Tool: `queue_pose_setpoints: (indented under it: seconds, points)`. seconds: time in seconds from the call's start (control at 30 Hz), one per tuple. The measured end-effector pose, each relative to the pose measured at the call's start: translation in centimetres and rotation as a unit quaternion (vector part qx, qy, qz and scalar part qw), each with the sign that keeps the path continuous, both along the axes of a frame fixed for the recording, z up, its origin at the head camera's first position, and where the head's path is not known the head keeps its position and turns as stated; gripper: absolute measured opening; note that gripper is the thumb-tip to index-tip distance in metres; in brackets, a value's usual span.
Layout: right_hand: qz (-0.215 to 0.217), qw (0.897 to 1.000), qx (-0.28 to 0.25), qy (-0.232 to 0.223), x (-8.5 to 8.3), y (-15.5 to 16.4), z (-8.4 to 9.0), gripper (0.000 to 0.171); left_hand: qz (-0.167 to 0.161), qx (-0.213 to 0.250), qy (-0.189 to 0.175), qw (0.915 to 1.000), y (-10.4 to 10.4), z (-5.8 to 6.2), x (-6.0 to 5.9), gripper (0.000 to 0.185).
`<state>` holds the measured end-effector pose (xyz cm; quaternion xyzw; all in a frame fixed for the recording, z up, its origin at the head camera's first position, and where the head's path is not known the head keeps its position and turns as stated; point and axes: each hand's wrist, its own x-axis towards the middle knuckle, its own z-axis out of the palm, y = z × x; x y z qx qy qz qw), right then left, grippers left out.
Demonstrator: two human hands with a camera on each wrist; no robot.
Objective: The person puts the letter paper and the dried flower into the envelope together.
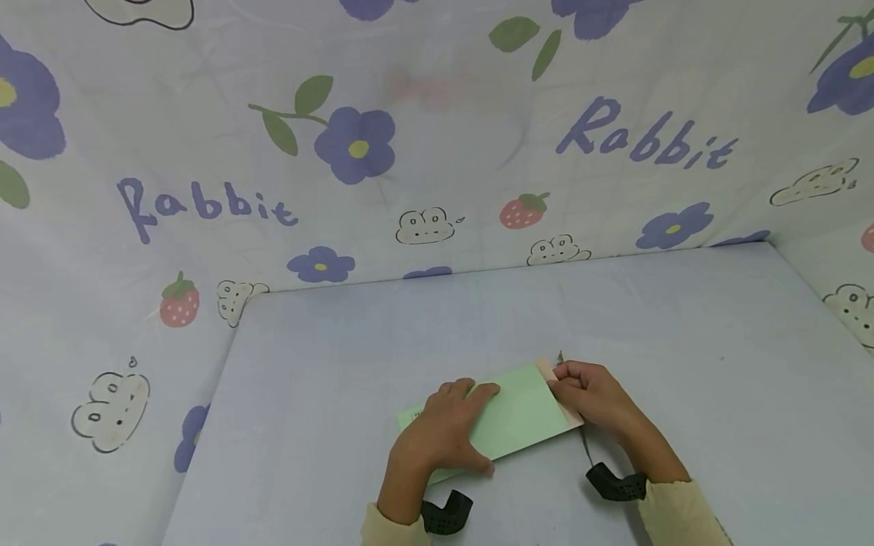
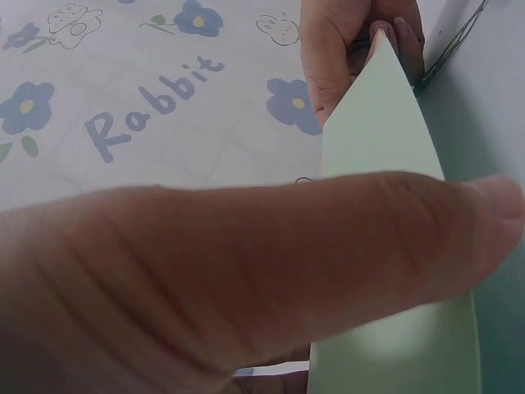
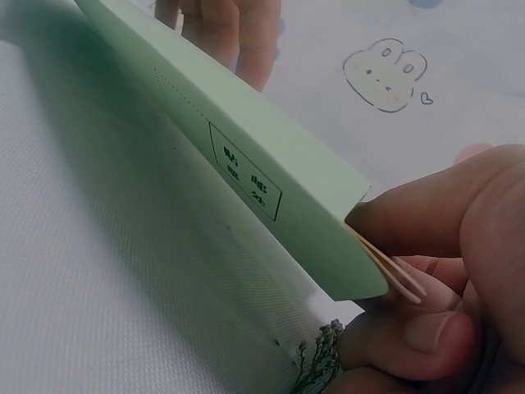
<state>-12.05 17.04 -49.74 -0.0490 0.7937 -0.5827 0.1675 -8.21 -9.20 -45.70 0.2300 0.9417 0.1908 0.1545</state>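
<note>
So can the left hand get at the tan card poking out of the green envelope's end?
Probably not directly: the right hand already pinches the tan card at that end, and the left hand holds the green envelope at its other end.

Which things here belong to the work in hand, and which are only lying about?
In use:
green envelope
peach card at its open end
left hand
right hand

Lying about:
dried sprig on the table
rabbit-print cloth
</note>
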Motion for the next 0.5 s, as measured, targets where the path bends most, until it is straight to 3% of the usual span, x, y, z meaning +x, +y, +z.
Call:
queue_pose_setpoints:
  seconds: [0.5]
  points:
    - [-0.002,1.000,-0.007,-0.009,0.11,-0.16,0.11,0.024,0.000,-0.002,0.005,1.0000,0.08,-0.14,-0.01,0.101]
